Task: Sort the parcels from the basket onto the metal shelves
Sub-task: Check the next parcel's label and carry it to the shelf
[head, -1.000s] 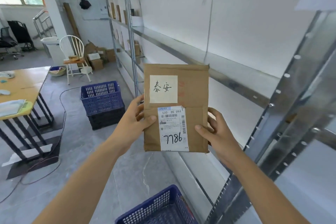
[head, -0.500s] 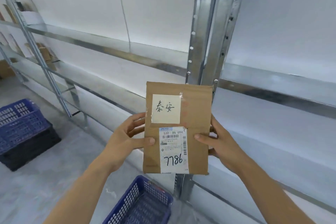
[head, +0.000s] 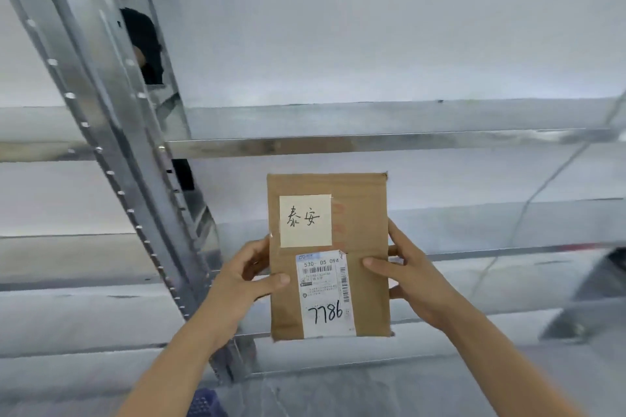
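A flat brown cardboard parcel (head: 366, 240) is held upright in front of the metal shelves (head: 372, 142). It carries a pale note with handwritten characters and a white shipping label marked 7786. My left hand (head: 242, 284) grips its left edge, thumb on the front. My right hand (head: 411, 276) grips its right edge the same way. Only a corner of the blue basket (head: 203, 404) shows at the bottom, between my forearms.
A slanted perforated metal upright (head: 111, 159) of the shelving stands to the left of the parcel. Several bare shelf levels run across the view behind it, backed by a white wall (head: 372, 27). A dark shape (head: 145, 44) shows behind the upright.
The view has swung right, square onto the shelves. The upright now lies left of the parcel, and the basket has nearly left the view. Both hands keep the same grip.
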`<state>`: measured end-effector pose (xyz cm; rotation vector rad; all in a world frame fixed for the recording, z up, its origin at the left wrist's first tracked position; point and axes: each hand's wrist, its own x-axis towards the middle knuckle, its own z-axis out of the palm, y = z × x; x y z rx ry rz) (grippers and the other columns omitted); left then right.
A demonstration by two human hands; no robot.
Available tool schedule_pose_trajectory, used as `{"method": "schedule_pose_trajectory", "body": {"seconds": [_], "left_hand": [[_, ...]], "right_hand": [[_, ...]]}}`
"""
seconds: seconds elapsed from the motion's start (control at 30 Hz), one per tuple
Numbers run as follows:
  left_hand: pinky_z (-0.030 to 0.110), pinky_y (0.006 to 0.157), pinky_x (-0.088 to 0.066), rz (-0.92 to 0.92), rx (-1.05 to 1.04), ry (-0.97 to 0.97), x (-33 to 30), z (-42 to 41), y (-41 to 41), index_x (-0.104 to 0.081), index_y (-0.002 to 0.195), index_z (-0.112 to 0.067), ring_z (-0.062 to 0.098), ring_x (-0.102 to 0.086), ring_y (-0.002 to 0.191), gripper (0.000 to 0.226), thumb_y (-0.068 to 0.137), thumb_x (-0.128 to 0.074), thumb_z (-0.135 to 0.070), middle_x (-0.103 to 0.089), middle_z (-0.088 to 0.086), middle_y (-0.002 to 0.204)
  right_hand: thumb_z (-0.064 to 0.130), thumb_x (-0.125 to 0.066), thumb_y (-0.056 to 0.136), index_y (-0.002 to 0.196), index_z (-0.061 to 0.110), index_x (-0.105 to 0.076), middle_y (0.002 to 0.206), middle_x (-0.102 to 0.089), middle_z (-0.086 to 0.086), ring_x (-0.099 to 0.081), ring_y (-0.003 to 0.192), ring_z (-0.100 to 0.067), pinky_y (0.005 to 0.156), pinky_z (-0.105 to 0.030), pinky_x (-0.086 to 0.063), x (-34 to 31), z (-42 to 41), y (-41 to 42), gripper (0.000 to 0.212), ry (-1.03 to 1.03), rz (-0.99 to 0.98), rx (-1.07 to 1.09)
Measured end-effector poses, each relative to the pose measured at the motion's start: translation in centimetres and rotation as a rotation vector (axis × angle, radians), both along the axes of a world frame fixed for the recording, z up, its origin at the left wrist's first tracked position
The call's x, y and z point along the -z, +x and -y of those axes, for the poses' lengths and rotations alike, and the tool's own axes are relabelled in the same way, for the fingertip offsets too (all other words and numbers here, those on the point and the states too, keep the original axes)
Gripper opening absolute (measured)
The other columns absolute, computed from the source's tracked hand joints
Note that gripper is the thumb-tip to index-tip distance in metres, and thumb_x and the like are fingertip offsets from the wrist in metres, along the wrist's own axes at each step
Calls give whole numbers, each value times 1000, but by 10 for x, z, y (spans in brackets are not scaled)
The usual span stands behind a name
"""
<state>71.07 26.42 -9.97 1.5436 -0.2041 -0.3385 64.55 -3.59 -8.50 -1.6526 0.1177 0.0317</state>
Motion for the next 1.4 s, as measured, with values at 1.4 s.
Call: {"method": "schedule_pose_trajectory", "body": {"seconds": [1.4], "left_hand": [[49, 69, -66, -99, 1035, 190, 15, 779, -197, -46, 123, -75, 13, -56, 129, 54, 83, -73, -50, -59, -15, 144]], "right_hand": [[23, -72, 97, 155, 66, -8, 124, -64, -9, -73, 104, -24, 67, -50, -68, -15, 620, -391, 96, -74, -54, 1082]]}}
